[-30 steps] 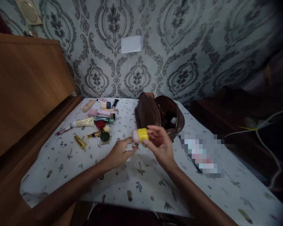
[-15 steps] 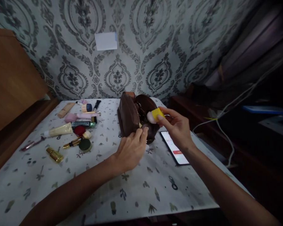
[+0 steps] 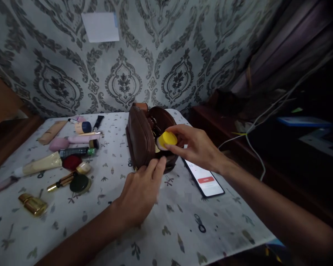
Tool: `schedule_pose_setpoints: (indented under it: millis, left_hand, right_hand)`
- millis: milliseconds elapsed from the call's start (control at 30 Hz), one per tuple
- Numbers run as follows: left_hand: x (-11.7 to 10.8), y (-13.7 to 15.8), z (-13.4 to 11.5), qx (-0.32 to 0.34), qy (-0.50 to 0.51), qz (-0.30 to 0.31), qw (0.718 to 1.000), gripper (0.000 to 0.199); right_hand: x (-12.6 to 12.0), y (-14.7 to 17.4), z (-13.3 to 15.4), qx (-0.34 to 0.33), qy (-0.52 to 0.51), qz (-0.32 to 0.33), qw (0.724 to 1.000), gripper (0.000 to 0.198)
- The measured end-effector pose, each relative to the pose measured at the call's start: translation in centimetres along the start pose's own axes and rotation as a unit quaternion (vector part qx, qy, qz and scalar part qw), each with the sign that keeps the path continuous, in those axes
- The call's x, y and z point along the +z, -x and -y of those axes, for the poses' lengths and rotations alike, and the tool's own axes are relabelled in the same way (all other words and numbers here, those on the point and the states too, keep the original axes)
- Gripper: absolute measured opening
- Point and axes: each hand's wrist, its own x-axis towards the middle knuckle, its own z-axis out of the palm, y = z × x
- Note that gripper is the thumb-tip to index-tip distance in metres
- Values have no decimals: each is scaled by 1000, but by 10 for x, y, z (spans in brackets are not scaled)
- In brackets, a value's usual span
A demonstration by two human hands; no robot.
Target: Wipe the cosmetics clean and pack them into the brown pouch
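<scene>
A brown zippered bag (image 3: 140, 136) stands unzipped on the table, its opening turned to the right. My left hand (image 3: 140, 192) is closed at its near edge, fingertips gripping the rim. Between the thumb and fingers of my right hand (image 3: 199, 147) is a small container with a yellow lid (image 3: 168, 138) and a pale body. It is tilted at the mouth of the bag, its lower end partly inside. What lies deeper in the bag is too dark to make out.
Cosmetics lie to the left: a cream tube (image 3: 41, 164), a gold bottle (image 3: 32, 204), a dark round jar (image 3: 80, 183), a pink sponge (image 3: 59, 144) and several more. A lit phone (image 3: 205, 181) rests right of the bag. The patterned wall (image 3: 124, 81) rises behind.
My right hand has brought the yellow-lidded container left and lower into the bag's mouth. My left hand stays on the bag's edge. The camera view has shifted right and closer.
</scene>
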Motion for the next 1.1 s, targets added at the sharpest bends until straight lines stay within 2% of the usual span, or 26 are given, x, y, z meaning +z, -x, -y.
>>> schedule_pose_setpoints:
  millis: [133, 300, 467, 600, 767, 967, 1100]
  left_hand:
    - [-3, 5, 6, 55, -14, 32, 998, 67]
    - [3, 10, 8, 73, -30, 4, 997, 66]
    - [6, 10, 7, 85, -49, -21, 995, 59]
    - [4, 10, 10, 98, -55, -20, 994, 63]
    - [1, 10, 10, 93, -71, -23, 993, 68]
    - [-6, 8, 11, 96, -53, -25, 994, 69]
    - [-10, 8, 12, 88, -44, -27, 995, 68]
  right_hand:
    - [-3, -6, -1, -10, 63, 72, 995, 27]
    - [-3, -21, -1, -12, 120, 165, 979, 21]
    - [1, -35, 3, 14, 145, 204, 968, 16]
    - [2, -38, 15, 26, 176, 235, 956, 13]
    - [3, -34, 23, 58, 187, 267, 944, 22]
    - [10, -32, 19, 35, 161, 301, 939, 23]
    - [16, -34, 23, 54, 181, 326, 926, 21]
